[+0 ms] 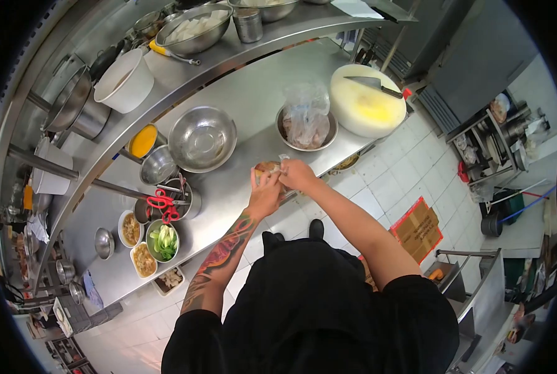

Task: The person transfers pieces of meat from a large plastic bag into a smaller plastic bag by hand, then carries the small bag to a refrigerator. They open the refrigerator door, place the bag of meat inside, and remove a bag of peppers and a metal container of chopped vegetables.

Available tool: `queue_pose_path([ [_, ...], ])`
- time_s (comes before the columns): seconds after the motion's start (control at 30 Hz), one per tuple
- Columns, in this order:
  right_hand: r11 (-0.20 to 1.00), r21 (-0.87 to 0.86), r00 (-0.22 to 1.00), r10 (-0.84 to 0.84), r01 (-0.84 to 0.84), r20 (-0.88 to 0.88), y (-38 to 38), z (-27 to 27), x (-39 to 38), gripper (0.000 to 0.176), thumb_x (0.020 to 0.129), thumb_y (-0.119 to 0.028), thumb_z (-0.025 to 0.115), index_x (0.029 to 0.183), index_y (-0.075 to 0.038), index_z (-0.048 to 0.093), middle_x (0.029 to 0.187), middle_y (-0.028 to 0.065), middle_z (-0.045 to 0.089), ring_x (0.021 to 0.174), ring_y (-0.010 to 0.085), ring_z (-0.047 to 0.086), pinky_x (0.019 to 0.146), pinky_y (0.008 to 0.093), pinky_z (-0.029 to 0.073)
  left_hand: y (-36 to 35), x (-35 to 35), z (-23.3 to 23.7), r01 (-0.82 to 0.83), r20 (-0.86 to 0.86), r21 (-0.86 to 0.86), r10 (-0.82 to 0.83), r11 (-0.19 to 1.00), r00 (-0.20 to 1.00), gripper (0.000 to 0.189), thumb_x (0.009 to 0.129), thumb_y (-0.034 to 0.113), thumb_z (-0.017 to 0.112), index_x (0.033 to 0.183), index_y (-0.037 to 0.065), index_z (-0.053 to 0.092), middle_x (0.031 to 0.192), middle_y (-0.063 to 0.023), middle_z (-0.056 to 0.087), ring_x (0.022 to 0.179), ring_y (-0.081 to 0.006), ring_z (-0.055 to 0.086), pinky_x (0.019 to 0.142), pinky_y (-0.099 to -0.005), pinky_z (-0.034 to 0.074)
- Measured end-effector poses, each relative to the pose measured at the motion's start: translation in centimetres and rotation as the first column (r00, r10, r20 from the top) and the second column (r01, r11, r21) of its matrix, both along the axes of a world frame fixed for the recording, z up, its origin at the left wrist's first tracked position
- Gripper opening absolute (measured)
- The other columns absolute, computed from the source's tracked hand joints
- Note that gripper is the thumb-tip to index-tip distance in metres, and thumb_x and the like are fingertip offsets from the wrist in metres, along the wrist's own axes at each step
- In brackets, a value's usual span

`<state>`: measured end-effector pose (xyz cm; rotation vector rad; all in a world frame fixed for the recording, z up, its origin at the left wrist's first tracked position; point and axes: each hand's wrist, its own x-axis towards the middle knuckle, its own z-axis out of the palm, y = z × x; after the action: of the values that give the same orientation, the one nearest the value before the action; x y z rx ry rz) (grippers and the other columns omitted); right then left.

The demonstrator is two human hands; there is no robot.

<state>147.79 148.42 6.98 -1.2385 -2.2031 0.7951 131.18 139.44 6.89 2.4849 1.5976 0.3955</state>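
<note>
Near the front edge of the steel counter, my left hand point(266, 194) has its fingers wrapped round a small brownish, rounded item point(267, 167). I cannot make out its kind, as the fingers cover much of it. My right hand point(298, 174) is closed beside it, pinching a bit of clear plastic point(283, 158) at the item's right side. Just beyond my hands stands a metal bowl point(333, 138), which holds a clear plastic bag point(307, 118) with pale pinkish contents.
A round cutting board point(353, 118) with a cleaver point(372, 83) lies to the right. A large steel bowl point(202, 138), red-handled scissors point(160, 201) and a bowl of cut greens point(164, 242) stand to the left. An upper shelf point(228, 53) runs along the back. Flattened cardboard point(417, 232) lies on the floor.
</note>
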Motion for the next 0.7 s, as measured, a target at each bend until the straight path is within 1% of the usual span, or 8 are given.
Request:
queue_pose_path([
  [0.2,1.000,-0.016,0.971,-0.010,0.014,0.239,2.1,-2.4,-0.5,0.016,0.080,-0.014,0.069,0.090,-0.002,0.068,0.088,0.0212,0.072,0.081,0.0397,0.070,0.074,0.0442,0.057,0.1,1.0,0.0,-0.085,0.059,-0.039,0.087,0.996,0.994,0.053,0.083,0.017,0.077,0.132,0.005,0.061,0.150,-0.0088,0.045,0.132,-0.0341,0.046,0.114,-0.0671,0.027],
  [0.27,0.982,-0.185,0.995,0.018,-0.036,-0.098,2.5,-3.6,0.3,0.016,0.080,-0.010,0.072,0.091,0.000,0.068,0.085,0.0190,0.071,0.077,0.0335,0.070,0.073,0.0399,0.057,0.5,0.6,-2.9,-0.030,0.443,-0.163,0.100,0.986,0.891,0.047,0.086,0.011,0.075,0.131,0.003,0.063,0.149,-0.0076,0.046,0.115,-0.0264,0.060,0.098,-0.0493,0.052],
  [0.3,0.981,-0.190,0.995,0.023,-0.041,-0.097,2.7,-4.8,0.6,0.016,0.080,-0.010,0.072,0.091,0.000,0.068,0.085,0.0190,0.071,0.077,0.0335,0.070,0.073,0.0399,0.057,0.7,0.5,-4.2,-0.036,0.444,-0.168,0.108,0.985,0.889,0.047,0.086,0.011,0.075,0.131,0.003,0.063,0.149,-0.0076,0.046,0.115,-0.0264,0.060,0.098,-0.0493,0.052],
  [0.37,0.924,-0.359,0.893,-0.043,-0.135,-0.447,2.9,-6.8,1.1,0.017,0.081,-0.007,0.073,0.095,0.001,0.068,0.081,0.0159,0.070,0.073,0.0278,0.068,0.069,0.0382,0.055,1.6,0.7,-5.8,0.000,0.849,-0.259,0.228,0.966,0.477,0.035,0.094,0.005,0.069,0.127,0.001,0.063,0.128,-0.0101,0.061,0.093,-0.0141,0.063,0.076,-0.0266,0.052],
  [0.4,0.923,-0.361,0.894,-0.044,-0.135,-0.445,2.2,-7.1,0.8,0.017,0.081,-0.007,0.073,0.095,0.001,0.068,0.081,0.0159,0.070,0.073,0.0278,0.068,0.069,0.0382,0.055,2.1,0.7,-5.6,0.000,0.849,-0.261,0.230,0.965,0.475,0.035,0.094,0.005,0.069,0.127,0.001,0.063,0.128,-0.0101,0.061,0.093,-0.0141,0.063,0.076,-0.0266,0.052],
  [0.47,0.945,-0.325,0.827,-0.202,0.024,-0.525,-0.6,-7.6,-0.1,0.016,0.088,-0.008,0.068,0.102,-0.001,0.068,0.085,0.0157,0.068,0.073,0.0292,0.066,0.068,0.0392,0.053,3.1,1.0,-4.8,0.135,0.697,-0.705,0.715,0.697,-0.051,0.022,0.097,0.006,0.067,0.119,0.003,0.064,0.100,-0.0021,0.065,0.071,-0.0031,0.054,0.058,-0.0194,0.041],
  [0.57,0.996,-0.006,0.920,-0.086,0.090,-0.382,-3.0,-3.8,-0.5,0.021,0.092,-0.008,0.064,0.112,-0.002,0.067,0.094,0.0167,0.066,0.085,0.0341,0.064,0.076,0.0429,0.052,4.2,2.0,-4.4,0.039,0.692,-0.709,0.706,0.704,-0.152,0.011,0.097,0.007,0.067,0.108,0.007,0.064,0.084,0.0043,0.061,0.057,-0.0009,0.044,0.048,-0.0195,0.031],
  [0.7,0.970,0.225,0.951,-0.022,0.095,-0.309,-3.1,-4.7,-0.8,0.024,0.092,-0.007,0.062,0.115,-0.002,0.064,0.099,0.0156,0.060,0.091,0.0342,0.059,0.079,0.0443,0.049,4.3,1.8,-3.7,0.034,0.640,-0.759,0.754,0.651,-0.145,0.008,0.096,0.005,0.067,0.103,0.006,0.064,0.084,0.0016,0.063,0.064,-0.0034,0.050,0.052,-0.0195,0.037],
])
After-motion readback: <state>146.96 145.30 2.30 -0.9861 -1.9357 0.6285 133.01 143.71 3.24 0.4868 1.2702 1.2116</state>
